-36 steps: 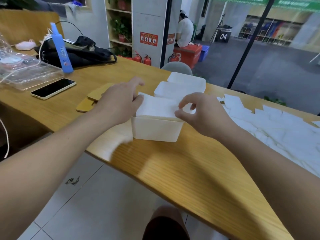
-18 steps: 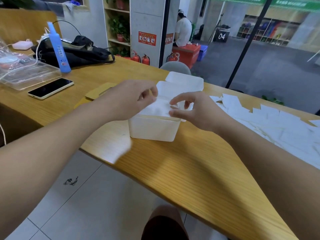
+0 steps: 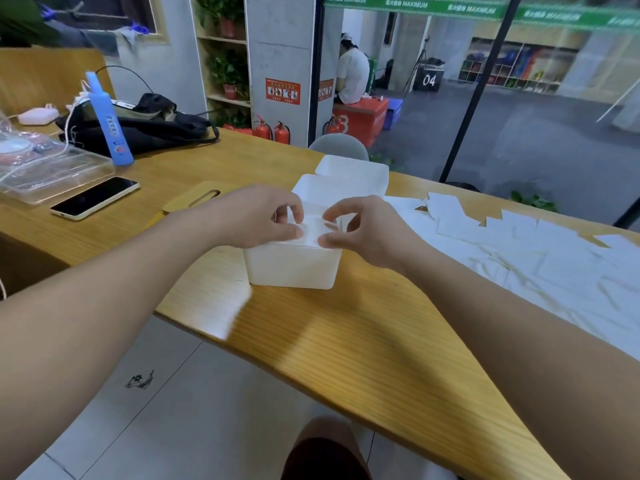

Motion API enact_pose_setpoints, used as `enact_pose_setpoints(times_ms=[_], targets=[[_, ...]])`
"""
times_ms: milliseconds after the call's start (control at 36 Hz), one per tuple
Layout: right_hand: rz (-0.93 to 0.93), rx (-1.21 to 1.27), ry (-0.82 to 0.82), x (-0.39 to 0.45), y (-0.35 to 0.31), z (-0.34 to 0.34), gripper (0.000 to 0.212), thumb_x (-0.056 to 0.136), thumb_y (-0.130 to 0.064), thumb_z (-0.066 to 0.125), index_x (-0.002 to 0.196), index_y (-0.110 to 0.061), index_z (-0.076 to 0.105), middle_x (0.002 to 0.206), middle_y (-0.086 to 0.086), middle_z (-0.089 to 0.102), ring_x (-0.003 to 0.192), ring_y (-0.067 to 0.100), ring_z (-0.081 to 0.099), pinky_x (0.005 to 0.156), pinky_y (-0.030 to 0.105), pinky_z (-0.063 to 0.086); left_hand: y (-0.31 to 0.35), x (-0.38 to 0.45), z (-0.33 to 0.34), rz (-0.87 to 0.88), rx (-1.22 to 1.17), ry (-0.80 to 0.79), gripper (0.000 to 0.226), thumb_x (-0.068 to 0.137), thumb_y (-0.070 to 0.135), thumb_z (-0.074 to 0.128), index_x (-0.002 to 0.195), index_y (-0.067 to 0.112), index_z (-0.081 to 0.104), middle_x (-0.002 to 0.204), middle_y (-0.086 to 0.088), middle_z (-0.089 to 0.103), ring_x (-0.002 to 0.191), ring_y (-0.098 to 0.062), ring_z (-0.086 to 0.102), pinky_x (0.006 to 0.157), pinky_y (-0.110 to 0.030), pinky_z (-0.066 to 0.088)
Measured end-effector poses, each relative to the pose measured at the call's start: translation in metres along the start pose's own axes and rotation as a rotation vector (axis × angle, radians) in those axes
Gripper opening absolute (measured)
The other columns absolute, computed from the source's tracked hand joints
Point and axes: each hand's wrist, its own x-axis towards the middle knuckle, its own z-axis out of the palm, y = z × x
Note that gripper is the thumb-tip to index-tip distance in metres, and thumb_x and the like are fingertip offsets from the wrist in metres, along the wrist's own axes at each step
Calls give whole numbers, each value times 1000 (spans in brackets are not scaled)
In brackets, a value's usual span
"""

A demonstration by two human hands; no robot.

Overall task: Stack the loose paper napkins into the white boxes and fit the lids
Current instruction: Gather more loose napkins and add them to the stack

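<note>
Left hand (image 3: pixel 256 216) and right hand (image 3: pixel 363 226) are pinching the top napkin (image 3: pixel 313 227) over the nearest white box (image 3: pixel 292 266); keeping edges square should help seating.

Near box (image 3: pixel 292 266): white, upright, lidless, at the table edge, napkin stack (image 3: pixel 313 228) on top.
Other boxes (image 3: pixel 341 188): white, just behind.
Loose napkins (image 3: pixel 540 258): white, spread flat to the right.

"MAXIMUM" — green banner (image 3: pixel 415 5); "04" — black box (image 3: pixel 428 80).
</note>
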Motion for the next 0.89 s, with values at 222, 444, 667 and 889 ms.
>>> enact_pose_setpoints(times_ms=[222,444,667,889], targets=[[4,38,142,-62,15,-30,40,89,-59,83,123,-41,75,112,-20,73,95,-1,66,77,18,50,66,-6,14,151,-57,240,8,107,40,67,107,41,76,87,18,68,86,-5,64,71,-27,51],[139,-2,235,-167,86,-66,24,95,-48,82,117,-39,75,117,-25,71,99,0,65,78,20,46,159,6,90,338,-197,107,10,103,36,72,110,34,78,94,16,72,92,-5,67,85,-32,57],[307,-57,334,-230,158,-101,25,87,-48,87,109,-41,78,94,-17,70,90,-2,65,76,13,47,221,40,160,380,-239,-10,8,101,40,73,108,39,78,95,23,70,93,3,65,85,-28,56],[288,-216,351,-242,197,-120,34,83,-38,90,113,-33,75,103,-21,65,89,-5,58,77,14,39,253,74,203,363,-304,-2,6,103,40,70,103,43,75,97,26,70,95,7,63,77,-18,49]])
